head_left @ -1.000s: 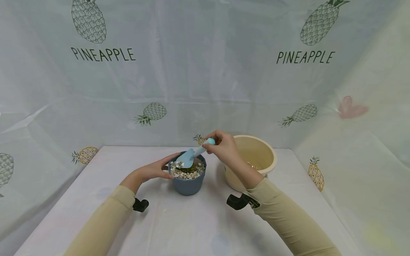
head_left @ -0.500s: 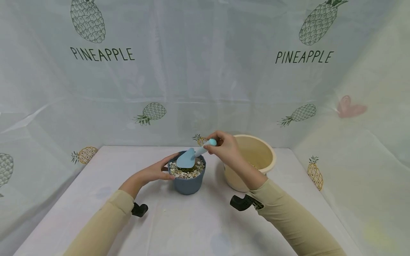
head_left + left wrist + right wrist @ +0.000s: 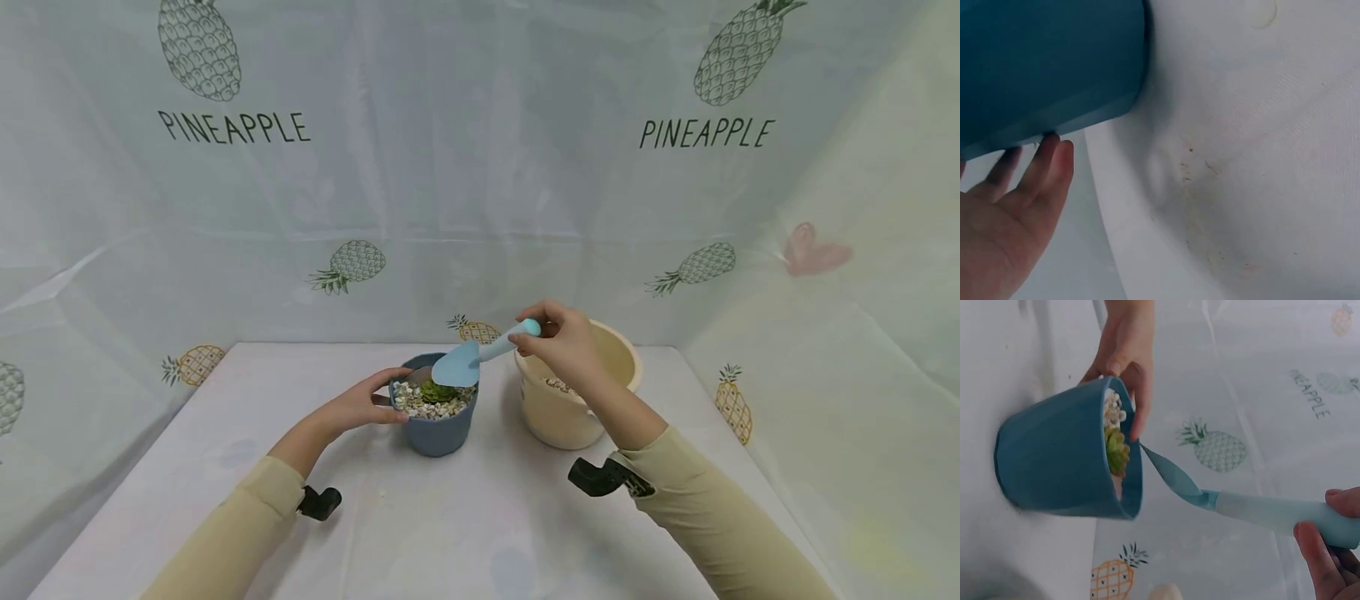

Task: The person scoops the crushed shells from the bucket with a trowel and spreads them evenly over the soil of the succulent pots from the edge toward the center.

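Note:
A blue flower pot (image 3: 438, 435) stands on the table, filled with pale pebbles (image 3: 427, 410) around a green succulent (image 3: 1116, 452). My left hand (image 3: 352, 410) holds its left side, thumb toward the front and fingers reaching round the rim; the left wrist view shows fingertips against the wall. With thumb and fingers, my right hand (image 3: 564, 340) pinches the handle end of a light blue trowel (image 3: 459, 365). The trowel's blade is tilted over the right part of the pot's opening, and in the right wrist view it is just outside the rim. No pebbles show on the blade.
A larger cream pot (image 3: 558, 417) with some pebbles inside stands to the right, partly behind my right hand. The white table (image 3: 450, 533) is bounded by a pineapple-print sheet (image 3: 450, 167) at the back and sides.
My right hand has moved right with the trowel, lifting the blade off the pot's left part and uncovering the succulent. Pebbles on the blade a second ago are gone. The left hand keeps its hold.

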`<state>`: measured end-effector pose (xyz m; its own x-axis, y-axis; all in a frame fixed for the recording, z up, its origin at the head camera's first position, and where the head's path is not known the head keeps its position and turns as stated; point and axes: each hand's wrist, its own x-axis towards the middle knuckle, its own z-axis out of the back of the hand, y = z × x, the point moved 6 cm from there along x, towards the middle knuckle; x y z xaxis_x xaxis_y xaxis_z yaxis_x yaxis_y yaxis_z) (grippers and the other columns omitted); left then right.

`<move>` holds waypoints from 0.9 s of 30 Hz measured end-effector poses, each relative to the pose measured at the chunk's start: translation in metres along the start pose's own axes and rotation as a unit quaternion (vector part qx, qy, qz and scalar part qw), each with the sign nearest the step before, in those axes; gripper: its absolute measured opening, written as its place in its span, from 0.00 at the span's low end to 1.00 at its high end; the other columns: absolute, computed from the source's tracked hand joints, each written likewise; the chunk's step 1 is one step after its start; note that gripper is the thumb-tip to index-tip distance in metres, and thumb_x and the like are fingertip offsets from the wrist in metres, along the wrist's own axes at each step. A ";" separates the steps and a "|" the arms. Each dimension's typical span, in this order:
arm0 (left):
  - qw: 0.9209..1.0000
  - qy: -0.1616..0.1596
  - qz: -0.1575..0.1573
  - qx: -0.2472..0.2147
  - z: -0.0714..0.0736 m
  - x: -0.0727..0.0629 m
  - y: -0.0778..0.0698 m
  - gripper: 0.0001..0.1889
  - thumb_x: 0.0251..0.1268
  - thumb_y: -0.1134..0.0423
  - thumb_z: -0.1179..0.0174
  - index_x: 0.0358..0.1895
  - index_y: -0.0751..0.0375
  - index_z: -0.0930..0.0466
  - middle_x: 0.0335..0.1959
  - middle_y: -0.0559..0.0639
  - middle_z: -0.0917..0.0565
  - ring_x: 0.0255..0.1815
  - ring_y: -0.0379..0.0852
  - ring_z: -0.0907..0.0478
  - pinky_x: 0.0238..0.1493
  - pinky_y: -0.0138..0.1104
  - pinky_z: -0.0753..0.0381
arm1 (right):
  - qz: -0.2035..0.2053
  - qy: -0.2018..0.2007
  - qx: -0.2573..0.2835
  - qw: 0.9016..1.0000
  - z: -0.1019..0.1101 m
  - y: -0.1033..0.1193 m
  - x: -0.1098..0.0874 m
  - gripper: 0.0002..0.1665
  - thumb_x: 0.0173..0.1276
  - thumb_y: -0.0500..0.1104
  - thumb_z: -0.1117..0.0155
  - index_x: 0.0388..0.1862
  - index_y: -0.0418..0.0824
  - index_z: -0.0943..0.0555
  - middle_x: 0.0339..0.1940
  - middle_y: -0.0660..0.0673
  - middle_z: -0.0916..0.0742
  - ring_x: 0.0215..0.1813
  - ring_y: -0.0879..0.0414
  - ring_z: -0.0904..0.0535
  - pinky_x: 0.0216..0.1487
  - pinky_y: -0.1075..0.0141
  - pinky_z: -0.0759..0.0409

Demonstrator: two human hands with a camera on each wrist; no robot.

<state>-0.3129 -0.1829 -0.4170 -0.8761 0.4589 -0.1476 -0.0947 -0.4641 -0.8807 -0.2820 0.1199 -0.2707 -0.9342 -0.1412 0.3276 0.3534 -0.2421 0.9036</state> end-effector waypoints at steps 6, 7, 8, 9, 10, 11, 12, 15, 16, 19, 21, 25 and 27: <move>0.999 -0.044 -0.023 0.004 0.009 -0.003 -0.010 0.38 0.60 0.59 0.30 0.72 0.61 0.37 0.71 0.70 0.42 0.64 0.68 0.32 0.53 0.53 0.24 | -0.015 -0.014 0.008 1.000 0.032 -0.006 -0.006 0.17 0.62 0.34 0.29 0.48 0.29 0.20 0.39 0.39 0.18 0.34 0.53 0.15 0.41 0.61 0.16; 0.998 -0.056 -0.023 -0.001 0.012 -0.003 -0.011 0.37 0.60 0.60 0.30 0.71 0.62 0.37 0.70 0.69 0.40 0.63 0.67 0.31 0.53 0.52 0.24 | -0.015 -0.015 0.004 1.000 0.037 -0.007 -0.007 0.17 0.62 0.35 0.29 0.48 0.29 0.21 0.39 0.39 0.18 0.34 0.53 0.15 0.41 0.61 0.16; 0.998 -0.066 -0.024 -0.002 0.014 -0.003 -0.012 0.36 0.61 0.60 0.31 0.70 0.63 0.36 0.69 0.70 0.38 0.62 0.67 0.30 0.54 0.52 0.24 | -0.012 -0.018 -0.001 1.000 0.042 -0.007 -0.008 0.17 0.62 0.35 0.29 0.48 0.30 0.20 0.39 0.39 0.18 0.34 0.53 0.14 0.41 0.61 0.16; 0.997 -0.080 -0.020 -0.003 0.017 -0.004 -0.014 0.35 0.62 0.60 0.31 0.70 0.63 0.36 0.67 0.69 0.36 0.61 0.65 0.29 0.53 0.51 0.23 | -0.010 -0.019 -0.004 1.000 0.047 -0.008 -0.010 0.17 0.62 0.36 0.29 0.48 0.30 0.21 0.40 0.39 0.19 0.34 0.53 0.14 0.41 0.61 0.16; 0.995 -0.096 -0.016 -0.001 0.020 -0.004 -0.016 0.34 0.62 0.59 0.31 0.69 0.63 0.35 0.66 0.68 0.34 0.60 0.63 0.28 0.52 0.50 0.23 | -0.007 -0.022 -0.009 1.000 0.052 -0.008 -0.011 0.18 0.63 0.37 0.29 0.48 0.30 0.20 0.40 0.39 0.19 0.34 0.53 0.14 0.41 0.61 0.16; 0.993 -0.114 -0.012 0.003 0.023 -0.004 -0.018 0.33 0.62 0.58 0.31 0.68 0.63 0.33 0.64 0.67 0.32 0.58 0.62 0.26 0.51 0.48 0.22 | -0.006 -0.025 -0.014 1.000 0.057 -0.009 -0.012 0.18 0.63 0.37 0.28 0.48 0.30 0.20 0.40 0.39 0.19 0.34 0.53 0.14 0.41 0.61 0.16; 0.992 -0.128 -0.011 0.011 0.026 -0.004 -0.022 0.32 0.62 0.58 0.32 0.67 0.63 0.33 0.62 0.67 0.31 0.55 0.60 0.25 0.49 0.47 0.22 | -0.006 -0.027 -0.017 0.999 0.061 -0.010 -0.014 0.18 0.63 0.38 0.28 0.48 0.31 0.20 0.40 0.39 0.19 0.34 0.53 0.14 0.42 0.61 0.16; 0.987 -0.159 -0.011 0.035 0.030 -0.002 -0.034 0.30 0.63 0.55 0.33 0.65 0.62 0.30 0.56 0.64 0.28 0.48 0.55 0.24 0.42 0.42 0.22 | -0.008 -0.035 -0.029 0.999 0.072 -0.012 -0.018 0.19 0.63 0.39 0.28 0.48 0.31 0.21 0.39 0.40 0.19 0.35 0.54 0.14 0.42 0.63 0.16; 0.986 -0.164 -0.012 0.038 0.030 -0.001 -0.038 0.29 0.64 0.54 0.33 0.64 0.61 0.29 0.55 0.62 0.28 0.47 0.54 0.24 0.41 0.41 0.23 | -0.010 -0.038 -0.035 0.999 0.076 -0.012 -0.020 0.19 0.63 0.40 0.28 0.49 0.30 0.21 0.39 0.40 0.19 0.35 0.55 0.14 0.42 0.63 0.17; 0.986 -0.162 -0.019 0.039 0.025 0.003 -0.052 0.26 0.65 0.54 0.34 0.62 0.60 0.27 0.49 0.60 0.25 0.43 0.52 0.24 0.40 0.41 0.23 | -0.017 -0.047 -0.044 0.998 0.086 -0.014 -0.024 0.20 0.64 0.41 0.29 0.49 0.30 0.21 0.39 0.41 0.18 0.34 0.56 0.14 0.42 0.65 0.17; 0.987 -0.154 -0.026 0.030 0.018 0.007 -0.061 0.24 0.66 0.55 0.35 0.61 0.60 0.26 0.46 0.58 0.24 0.42 0.52 0.24 0.40 0.42 0.23 | -0.019 -0.052 -0.048 0.997 0.092 -0.015 -0.027 0.20 0.64 0.42 0.29 0.49 0.30 0.21 0.39 0.42 0.18 0.34 0.57 0.14 0.42 0.65 0.17; 0.990 -0.133 -0.039 0.022 0.002 0.018 -0.074 0.21 0.68 0.57 0.37 0.59 0.61 0.25 0.43 0.55 0.23 0.40 0.51 0.24 0.39 0.45 0.23 | -0.016 -0.066 -0.049 0.996 0.104 -0.015 -0.033 0.20 0.64 0.42 0.29 0.49 0.30 0.21 0.38 0.44 0.18 0.33 0.57 0.14 0.40 0.66 0.17; 0.991 -0.121 -0.047 0.021 -0.008 0.020 -0.084 0.20 0.68 0.60 0.38 0.59 0.64 0.25 0.43 0.56 0.23 0.40 0.52 0.24 0.39 0.47 0.23 | -0.015 -0.075 -0.052 0.996 0.111 -0.017 -0.037 0.19 0.65 0.42 0.29 0.49 0.31 0.21 0.38 0.44 0.18 0.33 0.57 0.15 0.40 0.66 0.17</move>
<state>-0.3192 -0.1287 -0.3494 -0.9497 0.3091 0.0497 -0.1954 -0.4611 -0.8656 -0.2592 0.2352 -0.2673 -0.9384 0.0099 0.3455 0.3215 -0.3426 0.8828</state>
